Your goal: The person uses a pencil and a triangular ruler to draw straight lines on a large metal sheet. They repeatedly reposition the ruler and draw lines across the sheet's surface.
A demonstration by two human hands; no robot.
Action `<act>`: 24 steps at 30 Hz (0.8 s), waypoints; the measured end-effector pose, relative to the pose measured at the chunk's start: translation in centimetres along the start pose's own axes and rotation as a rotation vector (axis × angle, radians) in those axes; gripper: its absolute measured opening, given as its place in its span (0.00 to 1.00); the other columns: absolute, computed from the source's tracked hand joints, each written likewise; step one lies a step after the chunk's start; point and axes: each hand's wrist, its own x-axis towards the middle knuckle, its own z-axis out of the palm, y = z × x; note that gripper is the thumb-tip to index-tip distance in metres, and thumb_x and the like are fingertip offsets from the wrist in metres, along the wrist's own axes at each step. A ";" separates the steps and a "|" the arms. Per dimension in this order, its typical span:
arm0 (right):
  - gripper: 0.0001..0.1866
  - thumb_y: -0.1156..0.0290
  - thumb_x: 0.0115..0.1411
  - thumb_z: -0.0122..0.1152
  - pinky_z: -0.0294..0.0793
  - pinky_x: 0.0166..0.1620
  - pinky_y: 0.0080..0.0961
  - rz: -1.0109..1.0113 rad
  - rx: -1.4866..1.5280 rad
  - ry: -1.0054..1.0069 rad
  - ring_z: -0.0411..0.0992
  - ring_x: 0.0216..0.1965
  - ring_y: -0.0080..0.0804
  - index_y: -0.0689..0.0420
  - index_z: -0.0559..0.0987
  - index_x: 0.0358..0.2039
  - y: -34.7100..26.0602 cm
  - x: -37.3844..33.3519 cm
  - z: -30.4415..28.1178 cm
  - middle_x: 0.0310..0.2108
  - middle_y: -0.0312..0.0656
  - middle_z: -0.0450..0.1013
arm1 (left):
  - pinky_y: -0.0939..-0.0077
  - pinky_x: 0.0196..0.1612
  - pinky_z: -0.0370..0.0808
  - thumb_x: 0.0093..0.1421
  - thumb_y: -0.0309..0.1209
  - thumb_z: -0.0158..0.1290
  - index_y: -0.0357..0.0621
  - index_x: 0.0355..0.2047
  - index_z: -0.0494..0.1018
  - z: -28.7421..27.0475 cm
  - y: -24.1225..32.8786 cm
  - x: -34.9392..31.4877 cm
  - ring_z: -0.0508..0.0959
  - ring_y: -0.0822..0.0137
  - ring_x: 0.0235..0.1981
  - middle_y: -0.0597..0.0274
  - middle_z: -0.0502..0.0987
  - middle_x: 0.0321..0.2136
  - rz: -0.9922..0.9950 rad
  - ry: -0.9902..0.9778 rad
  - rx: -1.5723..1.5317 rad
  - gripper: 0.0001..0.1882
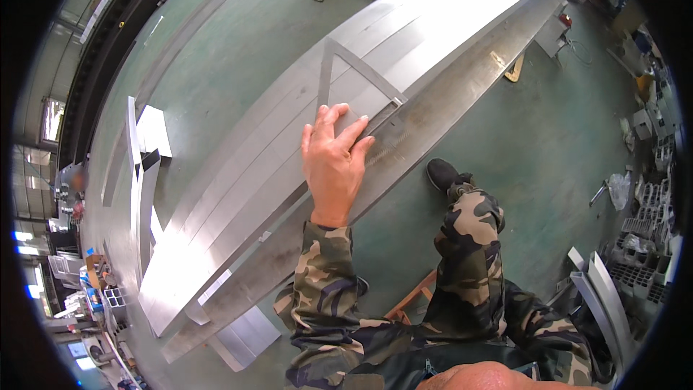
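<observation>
Green floor (238, 50) around panel (404, 36), left hand (333, 166) flat.

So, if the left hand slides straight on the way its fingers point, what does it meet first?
The left hand lies flat on the long metal sheets, fingers pointing up the picture. Going straight on, it would probably first meet the metal square, whose blade already lies beside its fingertips.

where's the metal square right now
In the head view the metal square lies flat on the long stack of aluminium strips, just right of centre, with the left hand pressing on its lower end.
</observation>
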 end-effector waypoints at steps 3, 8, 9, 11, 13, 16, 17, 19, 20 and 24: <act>0.09 0.68 0.78 0.60 0.81 0.42 0.32 0.152 0.038 -0.033 0.77 0.39 0.26 0.59 0.83 0.45 0.2 0.4 1.3 0.35 0.33 0.80 | 0.43 0.75 0.63 0.61 0.33 0.72 0.53 0.52 0.89 -0.9 0.0 0.0 0.74 0.49 0.71 0.63 0.80 0.64 -0.003 -0.026 0.025 0.18; 0.09 0.67 0.78 0.60 0.81 0.41 0.32 0.190 0.037 -0.019 0.78 0.39 0.27 0.60 0.82 0.46 -3.8 2.6 -0.6 0.36 0.35 0.80 | 0.46 0.70 0.67 0.54 0.24 0.74 0.48 0.52 0.88 -1.3 1.5 -0.2 0.76 0.46 0.69 0.59 0.80 0.62 -0.007 -0.026 0.020 0.22; 0.09 0.67 0.78 0.60 0.81 0.41 0.33 0.185 0.030 -0.012 0.78 0.39 0.28 0.60 0.82 0.47 -4.9 3.4 -1.4 0.36 0.35 0.81 | 0.42 0.71 0.67 0.54 0.26 0.74 0.52 0.52 0.89 -1.3 1.5 -0.2 0.75 0.46 0.70 0.61 0.80 0.63 -0.020 -0.050 0.028 0.23; 0.09 0.67 0.78 0.60 0.81 0.40 0.33 0.171 0.006 0.000 0.78 0.39 0.28 0.60 0.82 0.47 -7.6 4.5 -3.4 0.36 0.35 0.81 | 0.35 0.72 0.67 0.54 0.30 0.75 0.59 0.53 0.89 -1.4 1.9 -0.3 0.74 0.46 0.72 0.65 0.78 0.65 -0.055 -0.081 0.045 0.24; 0.10 0.67 0.78 0.60 0.82 0.40 0.33 0.150 -0.021 0.002 0.78 0.39 0.29 0.60 0.81 0.48 -10.7 5.5 -5.6 0.36 0.36 0.81 | 0.38 0.73 0.65 0.52 0.28 0.75 0.58 0.52 0.89 -1.3 2.4 -0.3 0.74 0.46 0.72 0.65 0.80 0.64 -0.087 -0.071 0.036 0.25; 0.10 0.67 0.78 0.60 0.82 0.39 0.33 0.123 -0.067 -0.019 0.79 0.39 0.29 0.61 0.81 0.49 -14.5 6.8 -8.2 0.36 0.36 0.81 | 0.41 0.75 0.63 0.52 0.26 0.74 0.56 0.51 0.90 -1.1 3.0 -0.2 0.73 0.49 0.73 0.64 0.81 0.63 -0.139 -0.058 0.012 0.24; 0.10 0.67 0.78 0.60 0.82 0.39 0.33 0.113 -0.087 -0.027 0.79 0.39 0.30 0.61 0.81 0.49 -15.6 7.3 -9.3 0.37 0.37 0.81 | 0.40 0.76 0.63 0.51 0.27 0.75 0.56 0.51 0.90 -0.9 3.1 -0.2 0.73 0.50 0.74 0.65 0.81 0.63 -0.150 -0.053 0.008 0.24; 0.11 0.66 0.77 0.60 0.82 0.39 0.33 0.096 -0.132 -0.055 0.79 0.39 0.30 0.61 0.81 0.50 -17.8 8.1 -10.9 0.37 0.37 0.81 | 0.40 0.76 0.62 0.51 0.27 0.75 0.56 0.51 0.90 -0.9 3.0 -0.4 0.73 0.51 0.73 0.65 0.81 0.63 -0.162 -0.032 -0.004 0.24; 0.11 0.66 0.77 0.60 0.82 0.39 0.33 0.081 -0.159 -0.067 0.79 0.39 0.30 0.61 0.80 0.50 -19.2 8.6 -12.0 0.37 0.37 0.82 | 0.41 0.76 0.62 0.51 0.27 0.74 0.56 0.50 0.90 -1.0 2.6 -0.2 0.73 0.52 0.73 0.65 0.81 0.63 -0.165 -0.022 -0.018 0.24; 0.12 0.66 0.77 0.61 0.82 0.38 0.33 0.060 -0.204 -0.143 0.80 0.38 0.31 0.62 0.80 0.52 -20.3 10.1 -13.3 0.37 0.38 0.82 | 0.46 0.76 0.64 0.51 0.24 0.73 0.51 0.49 0.90 -1.3 1.9 0.5 0.73 0.53 0.73 0.64 0.82 0.62 -0.140 -0.026 -0.013 0.23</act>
